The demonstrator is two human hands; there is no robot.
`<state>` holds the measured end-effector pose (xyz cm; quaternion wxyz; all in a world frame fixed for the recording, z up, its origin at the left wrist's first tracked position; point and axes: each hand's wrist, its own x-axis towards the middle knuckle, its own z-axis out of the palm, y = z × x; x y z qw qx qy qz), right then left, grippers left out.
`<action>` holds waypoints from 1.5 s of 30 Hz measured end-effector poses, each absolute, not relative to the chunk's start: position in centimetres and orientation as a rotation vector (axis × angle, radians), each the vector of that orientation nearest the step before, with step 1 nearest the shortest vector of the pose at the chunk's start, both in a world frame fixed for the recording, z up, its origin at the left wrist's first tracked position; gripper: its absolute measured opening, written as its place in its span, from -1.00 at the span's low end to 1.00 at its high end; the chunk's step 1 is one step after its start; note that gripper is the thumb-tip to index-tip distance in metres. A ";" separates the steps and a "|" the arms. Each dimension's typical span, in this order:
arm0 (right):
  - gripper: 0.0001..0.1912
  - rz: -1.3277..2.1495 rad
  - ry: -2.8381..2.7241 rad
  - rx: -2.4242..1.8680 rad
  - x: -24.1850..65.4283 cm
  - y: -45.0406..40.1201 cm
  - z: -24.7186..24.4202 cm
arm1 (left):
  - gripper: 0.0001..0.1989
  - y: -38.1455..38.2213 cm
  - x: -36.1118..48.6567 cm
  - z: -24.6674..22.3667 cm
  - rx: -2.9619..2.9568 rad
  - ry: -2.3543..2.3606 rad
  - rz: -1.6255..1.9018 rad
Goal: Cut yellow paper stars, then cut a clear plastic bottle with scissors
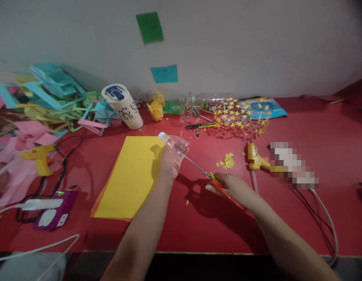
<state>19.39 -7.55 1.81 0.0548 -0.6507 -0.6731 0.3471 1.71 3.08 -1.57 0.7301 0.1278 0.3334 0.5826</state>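
Note:
My left hand (172,160) holds the cut-off top of a clear plastic bottle (177,144) with a white cap, tilted to the upper left. My right hand (232,185) is closed around the red and yellow handles of what look like scissors (213,180), seen nearly edge-on. Their thin metal blades reach the cut edge of the bottle top; how far they are parted cannot be told. Beneath the left wrist lies a stack of yellow paper (125,175). Beyond the right hand sits a small pile of yellow paper stars (227,160).
Right of my hands lie a yellow glue gun (252,156) and a cable; another glue gun (41,158) is at left by a purple box (56,210). A white tumbler (125,107), a utility knife (202,125) and a star-covered bottle (239,115) line the back. Folded coloured paper fills the far left.

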 end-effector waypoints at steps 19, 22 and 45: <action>-0.45 1.064 -1.942 -1.937 18.9 -7.6 1.2 | -0.70 2.6 2.1 -1.3 0.279 0.700 1.266; -0.45 1.060 -1.953 -1.923 18.9 -7.6 1.3 | -0.72 2.6 2.0 -1.4 0.301 0.705 1.266; -0.42 1.077 -1.938 -1.923 18.9 -7.6 1.8 | -0.83 2.6 2.1 -1.8 0.341 0.754 1.268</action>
